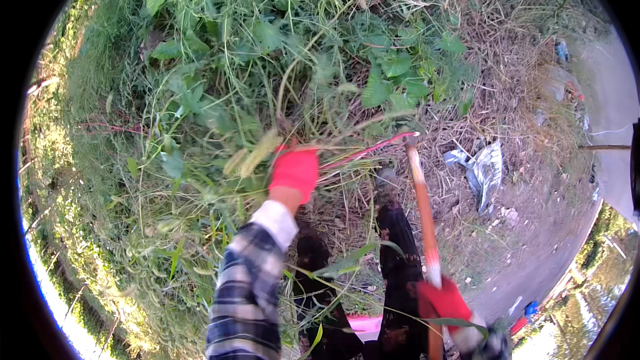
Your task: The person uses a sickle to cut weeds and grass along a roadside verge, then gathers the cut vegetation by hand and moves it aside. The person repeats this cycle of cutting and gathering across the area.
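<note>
My left hand (295,171), in a red glove, is closed around a bunch of weed stems (330,172) just in front of my feet. My right hand (444,302), also in a red glove, grips the long wooden handle (425,220) of a hand tool that looks like a sickle. From the handle's far end a thin reddish blade (372,150) with a bright tip reaches left, towards the gripped stems. Green weeds and grass (240,75) stand beyond and left of my left hand. The blade is partly blurred, and its contact with the stems cannot be told.
Torn silvery plastic (487,175) lies on dry stalks right of the tool. Broad-leaved vines (395,67) grow ahead. A paved strip (607,110) runs along the far right, with litter (560,82) at its edge. My dark trouser legs (400,240) are below.
</note>
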Demonstrator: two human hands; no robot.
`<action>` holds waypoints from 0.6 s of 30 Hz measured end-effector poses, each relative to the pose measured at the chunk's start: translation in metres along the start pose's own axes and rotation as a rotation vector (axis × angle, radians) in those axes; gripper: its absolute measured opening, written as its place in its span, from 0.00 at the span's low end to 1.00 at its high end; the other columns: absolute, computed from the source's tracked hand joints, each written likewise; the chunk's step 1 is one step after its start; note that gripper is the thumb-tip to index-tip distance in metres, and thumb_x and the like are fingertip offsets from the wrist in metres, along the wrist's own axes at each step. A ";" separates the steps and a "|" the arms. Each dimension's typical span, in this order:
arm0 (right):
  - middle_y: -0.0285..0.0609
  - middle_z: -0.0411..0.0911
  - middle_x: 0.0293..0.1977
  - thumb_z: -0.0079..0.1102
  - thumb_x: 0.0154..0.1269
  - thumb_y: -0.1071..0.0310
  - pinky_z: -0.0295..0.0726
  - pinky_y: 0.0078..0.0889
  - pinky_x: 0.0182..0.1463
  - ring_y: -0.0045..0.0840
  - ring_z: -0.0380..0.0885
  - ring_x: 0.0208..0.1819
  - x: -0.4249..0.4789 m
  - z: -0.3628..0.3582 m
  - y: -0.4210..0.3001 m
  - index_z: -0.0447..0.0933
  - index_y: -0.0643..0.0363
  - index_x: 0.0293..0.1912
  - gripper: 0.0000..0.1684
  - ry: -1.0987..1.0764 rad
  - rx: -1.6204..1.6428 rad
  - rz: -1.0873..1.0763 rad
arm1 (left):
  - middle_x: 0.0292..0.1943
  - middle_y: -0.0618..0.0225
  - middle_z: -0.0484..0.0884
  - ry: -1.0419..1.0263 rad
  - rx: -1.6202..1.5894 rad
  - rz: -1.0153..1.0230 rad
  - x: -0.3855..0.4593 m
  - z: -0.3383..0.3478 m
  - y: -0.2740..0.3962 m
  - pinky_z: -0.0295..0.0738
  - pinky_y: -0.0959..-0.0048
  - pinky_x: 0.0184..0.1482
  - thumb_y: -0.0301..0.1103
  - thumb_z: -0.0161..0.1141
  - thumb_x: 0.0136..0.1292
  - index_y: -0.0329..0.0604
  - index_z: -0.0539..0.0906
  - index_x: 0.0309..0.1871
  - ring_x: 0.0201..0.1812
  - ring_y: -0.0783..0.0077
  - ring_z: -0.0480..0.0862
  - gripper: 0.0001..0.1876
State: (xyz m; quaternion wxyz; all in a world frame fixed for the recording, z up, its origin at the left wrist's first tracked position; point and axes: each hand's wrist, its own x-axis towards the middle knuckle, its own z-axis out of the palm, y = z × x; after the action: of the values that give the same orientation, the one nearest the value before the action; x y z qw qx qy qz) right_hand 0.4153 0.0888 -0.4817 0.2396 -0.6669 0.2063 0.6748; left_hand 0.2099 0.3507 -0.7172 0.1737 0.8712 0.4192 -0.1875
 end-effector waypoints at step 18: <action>0.35 0.62 0.11 0.55 0.59 0.67 0.64 0.27 0.11 0.22 0.63 0.08 -0.099 -0.001 0.084 0.63 0.57 0.26 0.11 0.025 0.061 -0.127 | 0.45 0.60 0.81 0.667 -0.761 -0.367 -0.229 -0.278 -0.243 0.74 0.70 0.45 0.32 0.62 0.58 0.33 0.77 0.50 0.42 0.70 0.81 0.18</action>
State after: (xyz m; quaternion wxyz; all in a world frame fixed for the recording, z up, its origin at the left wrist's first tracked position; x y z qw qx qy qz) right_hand 0.3654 0.0156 -0.3859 0.2994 -0.6794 0.1871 0.6433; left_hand -0.0658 0.4695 -0.4029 0.2990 0.6713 0.6353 0.2374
